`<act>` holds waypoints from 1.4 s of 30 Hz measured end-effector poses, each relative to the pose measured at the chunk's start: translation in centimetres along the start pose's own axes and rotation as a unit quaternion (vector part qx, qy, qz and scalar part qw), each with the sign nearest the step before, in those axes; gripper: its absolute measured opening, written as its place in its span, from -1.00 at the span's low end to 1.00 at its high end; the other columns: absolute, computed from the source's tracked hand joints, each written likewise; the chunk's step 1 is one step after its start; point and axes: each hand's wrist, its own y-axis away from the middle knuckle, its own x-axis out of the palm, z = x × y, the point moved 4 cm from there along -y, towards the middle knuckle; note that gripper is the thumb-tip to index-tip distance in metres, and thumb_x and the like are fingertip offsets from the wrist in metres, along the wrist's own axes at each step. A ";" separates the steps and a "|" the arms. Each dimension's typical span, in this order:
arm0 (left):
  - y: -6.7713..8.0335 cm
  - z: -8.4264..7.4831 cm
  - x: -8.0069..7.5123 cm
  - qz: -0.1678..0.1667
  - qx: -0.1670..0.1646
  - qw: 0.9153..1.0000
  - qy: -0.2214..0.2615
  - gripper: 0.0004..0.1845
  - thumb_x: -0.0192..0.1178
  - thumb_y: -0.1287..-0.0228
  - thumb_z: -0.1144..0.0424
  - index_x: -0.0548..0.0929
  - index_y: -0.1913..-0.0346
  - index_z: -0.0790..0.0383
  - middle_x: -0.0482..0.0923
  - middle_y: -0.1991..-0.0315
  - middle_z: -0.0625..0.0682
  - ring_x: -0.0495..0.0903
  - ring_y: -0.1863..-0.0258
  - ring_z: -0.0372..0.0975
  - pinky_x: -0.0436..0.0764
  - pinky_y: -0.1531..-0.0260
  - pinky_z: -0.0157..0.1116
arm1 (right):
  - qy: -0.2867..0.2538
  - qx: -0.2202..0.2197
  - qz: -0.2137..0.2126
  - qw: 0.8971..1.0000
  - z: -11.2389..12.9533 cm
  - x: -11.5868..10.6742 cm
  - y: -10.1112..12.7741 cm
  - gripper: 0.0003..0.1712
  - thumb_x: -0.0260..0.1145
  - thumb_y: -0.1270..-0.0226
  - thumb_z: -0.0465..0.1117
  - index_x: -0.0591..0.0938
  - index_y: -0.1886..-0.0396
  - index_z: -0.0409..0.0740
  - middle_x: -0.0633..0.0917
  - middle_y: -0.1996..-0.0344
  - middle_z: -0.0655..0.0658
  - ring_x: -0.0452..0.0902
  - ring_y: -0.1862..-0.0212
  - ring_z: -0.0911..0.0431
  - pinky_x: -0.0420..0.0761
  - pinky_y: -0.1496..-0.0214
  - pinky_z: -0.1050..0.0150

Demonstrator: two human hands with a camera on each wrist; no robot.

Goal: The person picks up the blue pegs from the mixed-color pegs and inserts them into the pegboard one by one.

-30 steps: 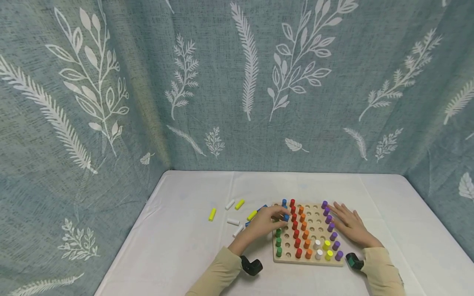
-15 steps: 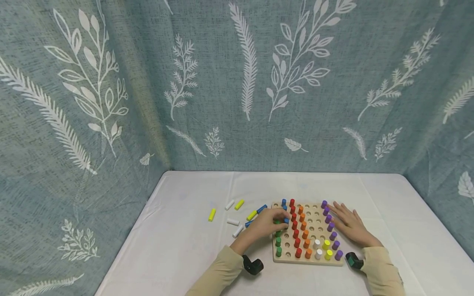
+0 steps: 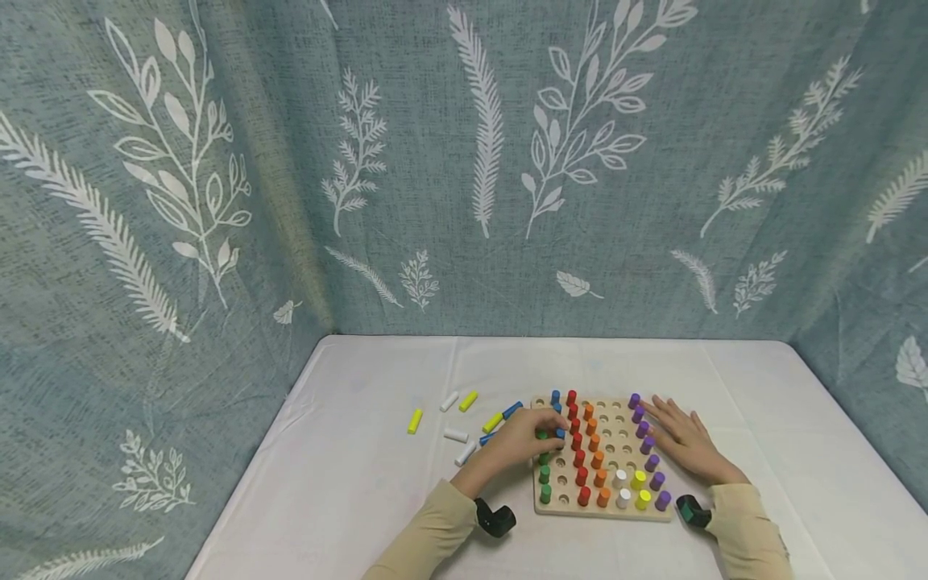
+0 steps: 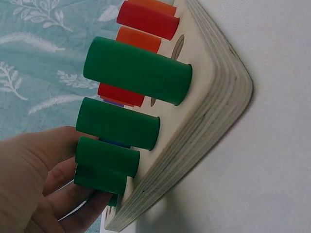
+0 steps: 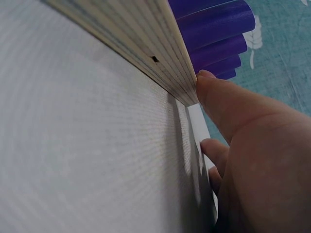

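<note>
A wooden pegboard (image 3: 565, 511) lies on the table with columns of coloured pegs standing in it. My left hand (image 3: 511, 440) reaches over its left side and pinches a blue peg (image 3: 561, 433) in the second column. Two more blue pegs stand behind that one, partly covered by the fingers. In the left wrist view, green pegs (image 4: 138, 71) hide most of the blue peg and its lower end. My right hand (image 3: 687, 441) rests at the board's right side, fingers extended, its thumb against the edge beside the purple pegs (image 5: 216, 24).
Loose yellow (image 3: 415, 420), white (image 3: 456, 435) and blue pegs (image 3: 512, 409) lie on the white tablecloth (image 3: 348, 467) left of the board. Red pegs (image 3: 582, 477) and orange pegs (image 3: 601, 478) fill columns near the left hand. A patterned curtain (image 3: 464, 177) hangs behind the table.
My left hand has moved slightly toward me along the second column, bringing the blue peg one place nearer and lower. The right hand stays where it was.
</note>
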 end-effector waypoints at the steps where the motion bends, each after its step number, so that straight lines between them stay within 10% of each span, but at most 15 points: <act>1: 0.0 0.0 0.0 0.002 0.000 1.000 -0.004 -0.79 0.25 -0.20 0.25 0.62 0.09 0.12 0.66 0.16 -0.04 0.57 0.19 -0.43 0.54 0.16 -0.49 | 0.001 -0.001 -0.001 1.000 0.0 0.0 0.0 -0.38 0.01 -0.42 0.02 0.23 -0.38 -0.15 0.06 -0.38 -0.41 -0.18 -0.39 -0.38 -0.41 -0.35 -0.28; 42: 2.8 2.7 -4.0 -0.056 -0.010 0.998 -0.007 -0.81 0.18 -0.27 0.20 0.66 0.12 0.16 0.66 0.20 -0.05 0.61 0.24 -0.32 0.58 0.18 -0.41 | 0.004 -0.008 -0.016 1.000 1.3 -0.3 0.4 -0.41 0.04 -0.41 -0.02 0.28 -0.35 -0.15 0.12 -0.36 -0.44 -0.14 -0.36 -0.41 -0.32 -0.31 -0.34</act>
